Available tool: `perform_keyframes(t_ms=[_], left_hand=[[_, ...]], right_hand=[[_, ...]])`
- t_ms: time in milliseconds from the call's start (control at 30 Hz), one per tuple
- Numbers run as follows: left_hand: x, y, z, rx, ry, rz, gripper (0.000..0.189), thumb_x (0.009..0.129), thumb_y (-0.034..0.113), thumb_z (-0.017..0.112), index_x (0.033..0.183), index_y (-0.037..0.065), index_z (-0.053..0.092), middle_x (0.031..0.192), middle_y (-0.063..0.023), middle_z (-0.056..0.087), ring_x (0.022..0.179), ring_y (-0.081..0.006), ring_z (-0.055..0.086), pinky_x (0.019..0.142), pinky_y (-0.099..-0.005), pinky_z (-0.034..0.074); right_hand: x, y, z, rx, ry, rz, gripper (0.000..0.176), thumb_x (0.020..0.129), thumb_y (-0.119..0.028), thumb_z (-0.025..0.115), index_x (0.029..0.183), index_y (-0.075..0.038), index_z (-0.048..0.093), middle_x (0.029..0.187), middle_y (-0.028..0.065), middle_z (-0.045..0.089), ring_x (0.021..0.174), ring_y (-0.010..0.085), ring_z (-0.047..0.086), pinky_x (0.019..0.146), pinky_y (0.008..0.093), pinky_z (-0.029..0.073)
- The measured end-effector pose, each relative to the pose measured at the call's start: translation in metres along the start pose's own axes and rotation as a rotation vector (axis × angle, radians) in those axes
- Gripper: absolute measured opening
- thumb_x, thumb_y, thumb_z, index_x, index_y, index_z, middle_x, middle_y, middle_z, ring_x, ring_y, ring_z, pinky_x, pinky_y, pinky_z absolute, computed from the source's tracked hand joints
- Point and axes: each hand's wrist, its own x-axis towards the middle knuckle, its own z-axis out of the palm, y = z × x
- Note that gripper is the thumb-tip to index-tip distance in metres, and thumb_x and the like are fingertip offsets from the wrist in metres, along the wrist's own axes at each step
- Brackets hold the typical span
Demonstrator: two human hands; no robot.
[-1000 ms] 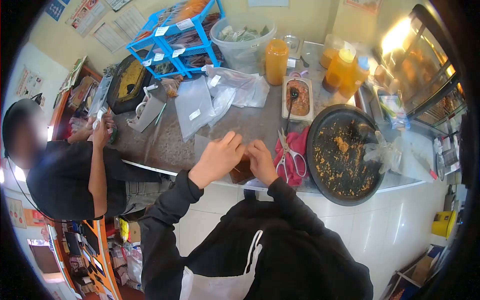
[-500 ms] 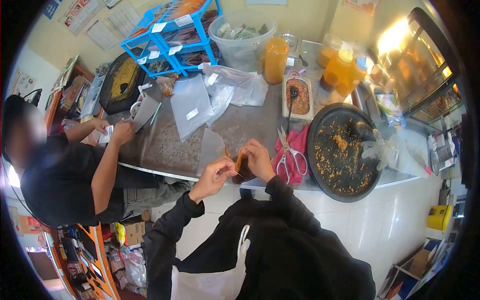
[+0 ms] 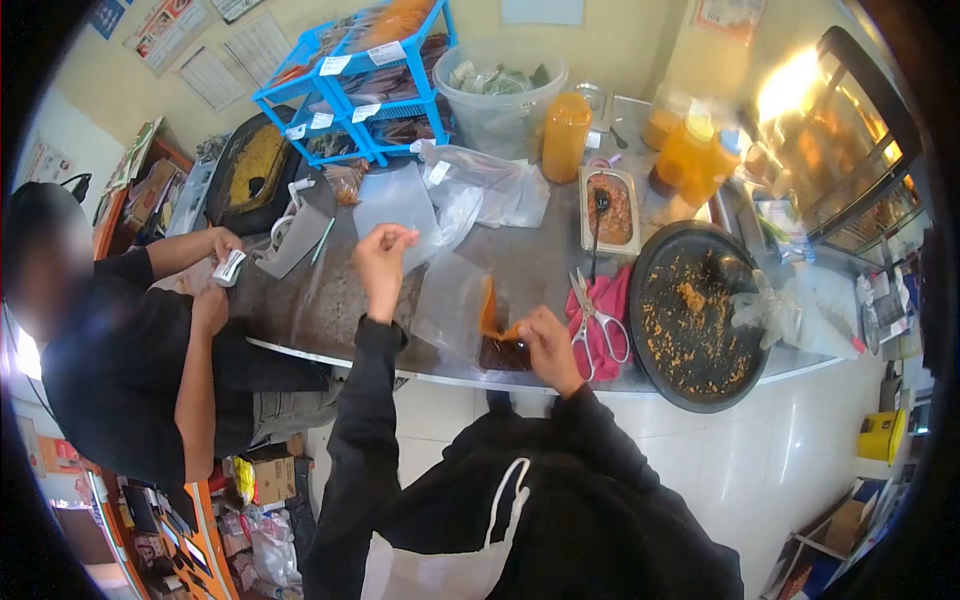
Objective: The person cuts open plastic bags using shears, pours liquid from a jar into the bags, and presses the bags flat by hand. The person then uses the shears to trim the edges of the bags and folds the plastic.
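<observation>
My right hand (image 3: 549,350) is closed on the twisted neck of a small clear plastic bag (image 3: 505,353) of dark reddish-brown sauce at the counter's front edge. An orange-smeared strip of its plastic (image 3: 488,307) stands up to the left of my fingers. My left hand (image 3: 381,268) is raised over the counter, away from the bag, fingertips pinched together; what they hold, if anything, is too small to make out. Between my hands lies a clear plastic sheet or bag (image 3: 447,308). To the right of my right hand, scissors (image 3: 597,325) rest on a pink cloth (image 3: 612,352).
A round black tray (image 3: 665,370) with crumbs stands right. Behind are a steel container (image 3: 632,245) of reddish food with a spoon, orange bottles (image 3: 566,138), blue racks (image 3: 405,78) and plastic bags (image 3: 395,200). At left, another person (image 3: 130,340) holds a small white item (image 3: 229,268).
My left hand has left the bag's neck and moved up and left. My right hand keeps hold of the neck, lower and further right. The other person's hands have shifted.
</observation>
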Motion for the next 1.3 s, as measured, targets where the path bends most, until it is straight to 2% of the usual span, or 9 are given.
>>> perform_keyframes(t_ms=[200, 267, 333, 400, 600, 733, 967, 1133, 1300], left_hand=[[0.048, -0.069, 0.01, 0.7, -0.307, 0.074, 0.029, 0.093, 0.025, 0.065, 0.108, 0.0, 0.071, 0.121, -0.0164, 0.066, 0.101, -0.025, 0.069, 0.081, -0.0349, 0.053], [0.03, -0.009, 0.01, 0.337, -0.408, -0.002, 0.043, 0.092, 0.037, 0.064, 0.118, 0.003, 0.068, 0.141, -0.0166, 0.053, 0.115, -0.0293, 0.063, 0.096, -0.0411, 0.047], [0.013, 0.032, 0.002, -0.047, -0.84, 0.195, 0.055, 0.089, 0.043, 0.065, 0.131, 0.007, 0.061, 0.145, -0.0172, 0.049, 0.115, -0.0315, 0.062, 0.105, -0.0434, 0.038], [-0.012, 0.098, 0.005, 0.095, -1.077, 0.634, 0.061, 0.089, 0.048, 0.064, 0.135, 0.008, 0.056, 0.131, -0.0145, 0.06, 0.111, -0.0297, 0.063, 0.109, -0.0451, 0.032], [-0.033, 0.097, 0.001, 0.643, -1.382, 0.608, 0.031, 0.091, 0.039, 0.063, 0.095, 0.009, 0.073, 0.078, -0.0133, 0.069, 0.08, -0.034, 0.065, 0.075, -0.0441, 0.048], [-0.04, 0.114, -0.006, 0.326, -1.12, 0.47, 0.035, 0.095, 0.028, 0.059, 0.07, 0.004, 0.066, 0.061, -0.018, 0.058, 0.055, -0.0399, 0.053, 0.053, -0.0443, 0.042], [-0.032, 0.16, -0.003, 0.043, -0.799, -0.126, 0.046, 0.098, 0.025, 0.061, 0.062, -0.005, 0.06, 0.049, -0.0039, 0.051, 0.045, -0.0096, 0.04, 0.045, -0.0296, 0.035], [-0.032, 0.197, 0.026, -0.158, -0.702, -0.146, 0.045, 0.1, 0.027, 0.059, 0.069, -0.006, 0.061, 0.052, 0.0008, 0.051, 0.053, -0.0037, 0.042, 0.047, -0.0278, 0.036], [-0.015, 0.24, 0.058, -0.289, -0.673, 0.088, 0.05, 0.104, 0.036, 0.049, 0.083, -0.005, 0.07, 0.067, -0.0041, 0.067, 0.062, -0.0097, 0.061, 0.053, -0.0269, 0.041]], right_hand=[[-0.022, -0.018, -0.005, 0.113, 0.038, 0.043, 0.01, 0.094, -0.006, 0.059, 0.092, 0.001, 0.066, 0.086, 0.0093, 0.056, 0.083, 0.0211, 0.056, 0.076, 0.0297, 0.044], [-0.025, -0.019, -0.005, 0.153, 0.059, 0.075, 0.012, 0.095, -0.007, 0.059, 0.091, 0.002, 0.065, 0.088, 0.0085, 0.057, 0.084, 0.02, 0.056, 0.078, 0.029, 0.044], [-0.022, -0.018, -0.004, 0.188, 0.087, 0.091, 0.013, 0.096, -0.008, 0.059, 0.094, 0.003, 0.066, 0.088, 0.0077, 0.058, 0.083, 0.0183, 0.056, 0.077, 0.0283, 0.044], [-0.018, -0.013, -0.003, 0.207, 0.097, 0.124, 0.015, 0.097, -0.009, 0.058, 0.093, 0.003, 0.065, 0.089, 0.0076, 0.058, 0.083, 0.0174, 0.055, 0.078, 0.0277, 0.044], [0.007, -0.018, 0.002, 0.225, 0.133, 0.141, 0.015, 0.098, -0.006, 0.054, 0.096, 0.003, 0.065, 0.094, 0.0076, 0.059, 0.09, 0.0168, 0.055, 0.082, 0.0282, 0.043], [0.035, -0.044, 0.007, -0.111, 0.275, -0.026, 0.035, 0.094, -0.019, 0.062, 0.123, 0.001, 0.057, 0.112, 0.0146, 0.054, 0.106, 0.0261, 0.053, 0.093, 0.035, 0.041], [-0.004, -0.127, 0.024, -0.238, 0.069, -0.256, 0.106, 0.07, -0.049, 0.083, 0.146, 0.005, 0.031, 0.141, 0.0256, 0.037, 0.127, 0.0426, 0.041, 0.109, 0.0533, 0.03], [0.036, -0.116, 0.013, -0.523, 0.604, -0.376, 0.054, 0.069, 0.012, 0.057, 0.12, -0.003, 0.065, 0.093, 0.0161, 0.067, 0.081, 0.0324, 0.065, 0.068, 0.0364, 0.052], [0.079, -0.164, -0.069, -0.609, 0.835, -0.489, 0.027, 0.082, 0.008, 0.054, 0.103, 0.0, 0.07, 0.083, 0.016, 0.066, 0.072, 0.0296, 0.065, 0.064, 0.0351, 0.051]])
